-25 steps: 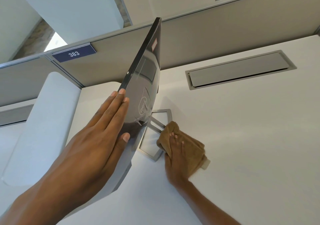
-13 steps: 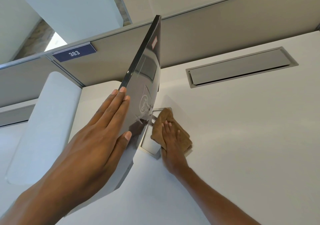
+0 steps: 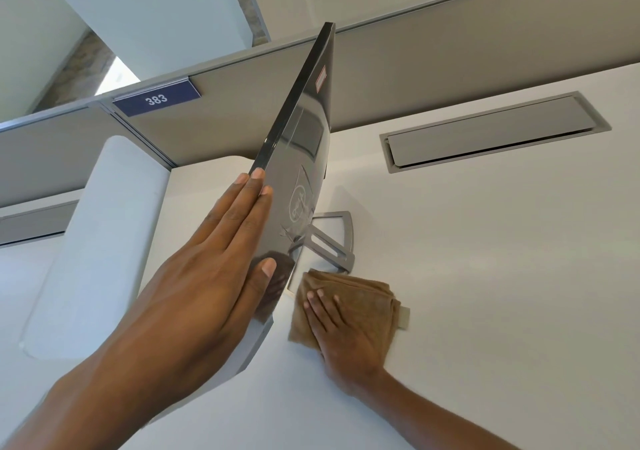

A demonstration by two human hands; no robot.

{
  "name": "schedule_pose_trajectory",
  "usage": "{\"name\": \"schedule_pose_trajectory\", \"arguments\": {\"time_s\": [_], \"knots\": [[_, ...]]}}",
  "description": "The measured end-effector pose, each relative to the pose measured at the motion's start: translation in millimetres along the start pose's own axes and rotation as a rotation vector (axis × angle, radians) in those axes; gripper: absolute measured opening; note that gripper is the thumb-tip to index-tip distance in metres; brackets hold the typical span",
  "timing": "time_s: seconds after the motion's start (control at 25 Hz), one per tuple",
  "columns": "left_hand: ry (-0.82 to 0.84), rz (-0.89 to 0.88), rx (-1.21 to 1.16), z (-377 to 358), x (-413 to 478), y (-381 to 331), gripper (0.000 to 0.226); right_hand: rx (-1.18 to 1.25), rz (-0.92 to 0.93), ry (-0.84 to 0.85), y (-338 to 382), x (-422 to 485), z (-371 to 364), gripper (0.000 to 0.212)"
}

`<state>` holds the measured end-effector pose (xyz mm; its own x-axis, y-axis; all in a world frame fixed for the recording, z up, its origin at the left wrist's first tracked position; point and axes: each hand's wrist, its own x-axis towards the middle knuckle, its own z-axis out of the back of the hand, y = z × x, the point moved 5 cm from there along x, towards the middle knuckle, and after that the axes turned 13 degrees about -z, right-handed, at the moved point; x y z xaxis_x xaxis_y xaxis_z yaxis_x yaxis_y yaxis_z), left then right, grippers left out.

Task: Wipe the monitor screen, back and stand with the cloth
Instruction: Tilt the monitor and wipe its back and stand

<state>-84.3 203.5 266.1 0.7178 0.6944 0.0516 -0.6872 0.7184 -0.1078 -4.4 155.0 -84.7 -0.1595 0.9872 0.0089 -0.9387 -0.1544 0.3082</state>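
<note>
Bright, even, diffuse light, no hard shadows. Blown-out white patch upper left of the frame. Glossy back of the monitor [image 3: 304, 159] throws mirror reflections. Faint soft shadow on the desk [image 3: 502, 294] beside it and along the cloth [image 3: 363, 297]. Wide-angle bend along the partition [image 3: 450, 69] top. Centre sharp, lower left slightly soft.

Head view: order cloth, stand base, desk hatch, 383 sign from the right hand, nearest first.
1. Brown folded cloth, under the right hand.
2. Silver metal stand base, just beyond.
3. Grey rectangular desk hatch, far right.
4. Blue 383 sign, far left.
</note>
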Motion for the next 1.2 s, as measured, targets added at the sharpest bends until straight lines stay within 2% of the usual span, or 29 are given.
{"name": "schedule_pose_trajectory", "arguments": {"time_s": [0.32, 0.44, 0.56, 0.64, 0.72, 0.88, 0.92, 1.0, 1.04, 1.12, 1.2], "knots": [[-0.001, -0.002, 0.018, 0.4, 0.7, -0.9, 0.069, -0.059, 0.094, 0.081, 45.6, 63.6, 4.6, 0.07], [-0.005, 0.011, 0.012, 1.9, 0.6, -1.2, 0.068, -0.083, 0.147, 0.106, 34.8, 49.0, 5.5, 0.078], [-0.005, 0.01, -0.006, 2.6, 1.5, -1.4, 0.068, -0.031, 0.192, 0.07, 10.8, 22.4, 7.6, 0.074], [0.007, 0.028, -0.031, 2.1, 2.5, -1.7, 0.069, 0.123, 0.065, 0.046, 0.2, 7.3, 8.9, 0.068], [0.019, 0.042, -0.045, 1.0, 2.2, -1.7, 0.071, 0.353, -0.196, 0.015, 2.9, -3.3, 10.5, 0.064], [0.028, 0.043, -0.049, 0.3, 1.8, -1.0, 0.071, 1.086, -0.73, 0.139, 31.7, -3.8, 33.4, 0.066], [0.026, 0.037, -0.047, 1.1, 1.9, -1.2, 0.071, 1.274, -0.83, 0.18, 41.0, -3.2, 47.0, 0.06], [0.022, 0.031, -0.055, 2.5, 2.5, -2.5, 0.07, 1.728, -0.925, 0.323, 65.5, -3.0, 70.7, 0.038], [0.021, 0.028, -0.061, 2.8, 2.6, -3.2, 0.07, 1.871, -0.941, 0.365, 77.5, -3.5, 80.8, 0.033], [0.017, 0.018, -0.062, 2.4, 2.4, -3.8, 0.069, 1.944, -1.002, 0.427, 96.3, -10.8, 95.2, 0.033], [0.018, 0.025, -0.067, 1.3, 1.6, -2.4, 0.069, 1.908, -1.049, 0.471, 112.3, -20.3, 99.3, 0.037]]}}
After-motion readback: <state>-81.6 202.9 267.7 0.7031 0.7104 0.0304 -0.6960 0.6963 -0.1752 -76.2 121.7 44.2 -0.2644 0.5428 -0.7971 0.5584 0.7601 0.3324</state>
